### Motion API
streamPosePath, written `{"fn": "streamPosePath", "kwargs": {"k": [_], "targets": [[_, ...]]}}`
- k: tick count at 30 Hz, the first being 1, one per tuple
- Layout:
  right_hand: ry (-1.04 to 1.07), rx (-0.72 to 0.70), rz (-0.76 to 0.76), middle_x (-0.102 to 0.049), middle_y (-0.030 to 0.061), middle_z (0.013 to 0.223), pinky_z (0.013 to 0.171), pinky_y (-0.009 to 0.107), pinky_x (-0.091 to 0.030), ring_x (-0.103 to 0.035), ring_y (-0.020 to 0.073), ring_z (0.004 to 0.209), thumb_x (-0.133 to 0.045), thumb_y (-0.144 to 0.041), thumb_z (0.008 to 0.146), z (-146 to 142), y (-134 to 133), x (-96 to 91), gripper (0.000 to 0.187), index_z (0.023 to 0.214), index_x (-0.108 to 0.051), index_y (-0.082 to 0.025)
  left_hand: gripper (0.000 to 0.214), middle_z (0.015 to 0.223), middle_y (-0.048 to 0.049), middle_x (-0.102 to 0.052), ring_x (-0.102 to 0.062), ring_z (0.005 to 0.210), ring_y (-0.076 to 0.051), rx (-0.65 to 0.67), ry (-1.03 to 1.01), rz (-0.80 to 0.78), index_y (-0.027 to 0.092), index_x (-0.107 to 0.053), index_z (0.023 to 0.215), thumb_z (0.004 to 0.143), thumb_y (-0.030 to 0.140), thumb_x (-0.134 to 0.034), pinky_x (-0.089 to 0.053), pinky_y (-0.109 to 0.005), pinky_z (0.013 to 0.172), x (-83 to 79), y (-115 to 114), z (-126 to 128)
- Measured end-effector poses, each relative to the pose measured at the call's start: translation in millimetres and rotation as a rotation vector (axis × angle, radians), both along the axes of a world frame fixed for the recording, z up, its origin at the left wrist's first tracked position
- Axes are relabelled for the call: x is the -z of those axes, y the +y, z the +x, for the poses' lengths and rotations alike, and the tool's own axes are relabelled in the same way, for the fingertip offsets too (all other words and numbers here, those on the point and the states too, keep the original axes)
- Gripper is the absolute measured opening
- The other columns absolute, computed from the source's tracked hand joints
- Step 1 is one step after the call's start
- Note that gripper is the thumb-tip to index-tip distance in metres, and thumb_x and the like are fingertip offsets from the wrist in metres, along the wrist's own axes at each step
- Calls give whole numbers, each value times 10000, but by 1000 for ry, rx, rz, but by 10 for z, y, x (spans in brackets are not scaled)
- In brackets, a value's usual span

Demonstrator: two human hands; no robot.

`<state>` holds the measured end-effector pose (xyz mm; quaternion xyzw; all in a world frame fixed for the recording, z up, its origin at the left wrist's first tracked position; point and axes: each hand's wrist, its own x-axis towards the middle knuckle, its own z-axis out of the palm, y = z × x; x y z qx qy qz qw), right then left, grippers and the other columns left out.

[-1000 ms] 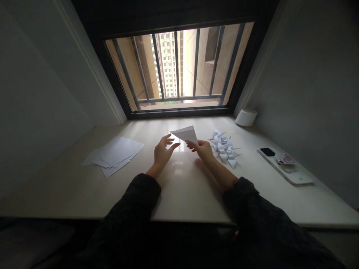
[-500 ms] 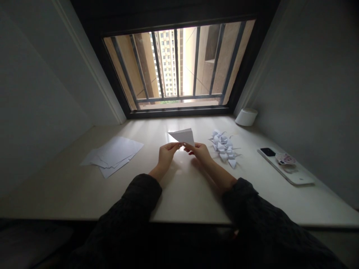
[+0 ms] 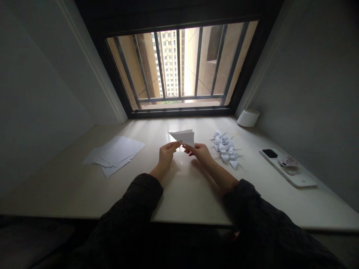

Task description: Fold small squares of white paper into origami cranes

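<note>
A folded white paper (image 3: 185, 136) is held up just above the pale desk (image 3: 182, 186), in front of the window. My left hand (image 3: 166, 155) pinches its lower left corner with thumb and fingertips. My right hand (image 3: 199, 151) pinches the lower edge on the right side. Both hands are closed on the paper and nearly touch each other. Dark sleeves cover both forearms.
A loose stack of white sheets (image 3: 114, 153) lies to the left. A pile of small folded paper cranes (image 3: 226, 148) sits to the right, with a phone (image 3: 288, 168) beyond it and a white round container (image 3: 248, 117) near the barred window (image 3: 179, 67).
A second ago my left hand was open beside the paper, which only my right hand held. It has since closed on the paper's lower corner, and the paper dropped slightly.
</note>
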<state>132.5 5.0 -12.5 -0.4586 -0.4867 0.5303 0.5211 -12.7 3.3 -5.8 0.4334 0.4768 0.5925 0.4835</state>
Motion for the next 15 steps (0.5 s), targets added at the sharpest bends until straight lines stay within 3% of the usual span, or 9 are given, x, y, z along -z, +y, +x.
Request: {"fn": "streamPosePath", "kwargs": {"k": [10,15], "targets": [[-38,6,-20,-674,71,610,554,272,-420,-560,139,567,-775,-484,562,-15,-14,2,353,619,-701,-144,351,911,-72,-696,-591,966,-207,-148,-180,-72,203,-734,835,573,431,-787,-378,-320,831,-46,105,-115],[-55,2,-20,-680,74,617,554,273,-423,-565,142,568,-766,-499,556,-19,-15,7,364,612,-695,-146,344,1022,-67,-691,-573,1072,-222,-150,-222,-103,215,-717,862,592,421,-772,-379,-325,876,-107,83,-129]]}}
